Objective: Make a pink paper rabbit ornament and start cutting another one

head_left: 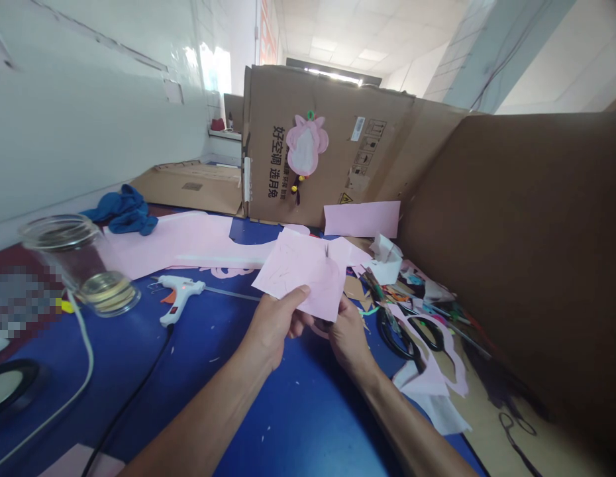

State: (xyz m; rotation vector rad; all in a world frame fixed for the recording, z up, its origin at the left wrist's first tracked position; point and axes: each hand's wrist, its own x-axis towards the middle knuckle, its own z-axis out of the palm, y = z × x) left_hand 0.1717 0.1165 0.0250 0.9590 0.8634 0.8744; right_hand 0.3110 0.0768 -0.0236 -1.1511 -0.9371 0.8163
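My left hand (283, 321) pinches the lower edge of a pink sheet (303, 271), thumb on top and fingers beneath. Faint drawn or cut lines mark the sheet's face. My right hand (350, 331) is closed under the sheet's right corner around scissors (326, 252). Only the pointed blade tip shows above the sheet, with part of a dark handle by the fingers; the rest is hidden. Behind the sheet lies a larger pink piece (203, 242). To the left, a white glue gun (181, 291) rests on the blue table (268, 411).
Pink offcuts (452, 358) and large black-handled scissors (395, 331) clutter the right side. A glass jar (97, 271) and blue cloth (124, 209) stand left. Cardboard (377, 152) walls the back and right, bearing a pink flower-like decoration (305, 146). Cords cross the left.
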